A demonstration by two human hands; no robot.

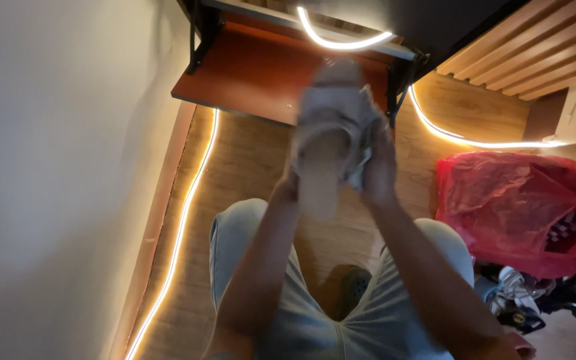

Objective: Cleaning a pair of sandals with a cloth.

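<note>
Wooden floor [248,160] glows under strip lighting [181,227] while I see both hands, left hand [289,183] and right hand [378,170], clasping a blurred grey slipper [331,127] at twelve o'clock, and I judge steadying its sole helps.

Slipper [325,143]: matt grey fabric upper, smooth pale sole. Floor [248,167]: wood-grain, satin finish. Shelf [261,70]: smooth reddish wood. Bag [515,207]: glossy, crinkled red plastic.
</note>
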